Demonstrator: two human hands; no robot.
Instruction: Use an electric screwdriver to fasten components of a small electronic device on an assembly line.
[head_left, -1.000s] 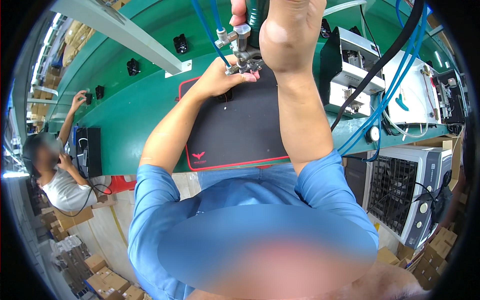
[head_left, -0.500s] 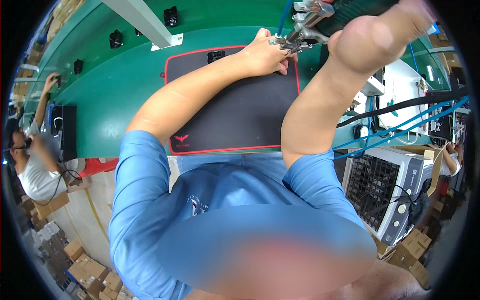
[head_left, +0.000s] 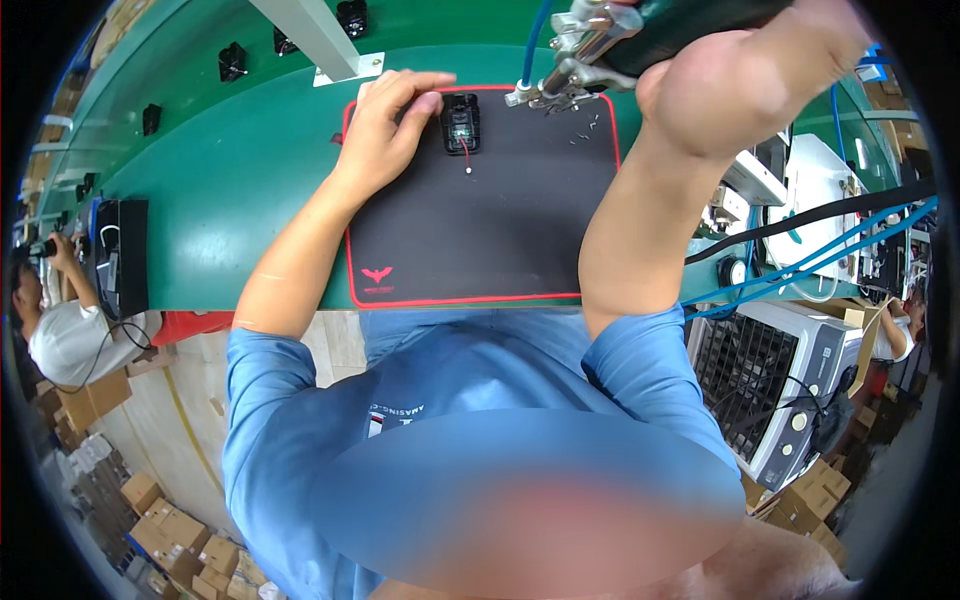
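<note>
The green bench (head_left: 250, 190) runs across the upper part of the view, its near edge meeting the person's blue shirt (head_left: 470, 420). A black mat (head_left: 490, 220) with a red border lies on the bench against that near edge, squarely in front of the person. To the right of the bench stands a white machine housing with a dark grille (head_left: 760, 380), and blue hoses and a black cable (head_left: 830, 250) cross above it. A white post on a square foot (head_left: 325, 45) rises from the bench just beyond the far left corner of the mat. The right hand (head_left: 740, 90) is raised above the far right corner of the mat, fingers wrapped and closed around the dark green body of a powered driver tool (head_left: 690, 20); the tool's metal head (head_left: 575, 60), fed by a blue hose, points toward the far edge of the mat. The left hand (head_left: 385, 125) rests at the far left corner of the mat, fingers loosely extended and held together, their tips touching the left side of a small black component (head_left: 461, 122). That component lies flat on the mat close to its far edge, left of centre, with a thin red wire (head_left: 466, 158) trailing from it toward the person. A few small screws (head_left: 585, 128) lie scattered on the mat near its far right corner, beneath the tool head. Similar black components (head_left: 232, 62) sit spaced along the far side of the bench. At the left edge of the view another person (head_left: 55, 320) works at the bench.
</note>
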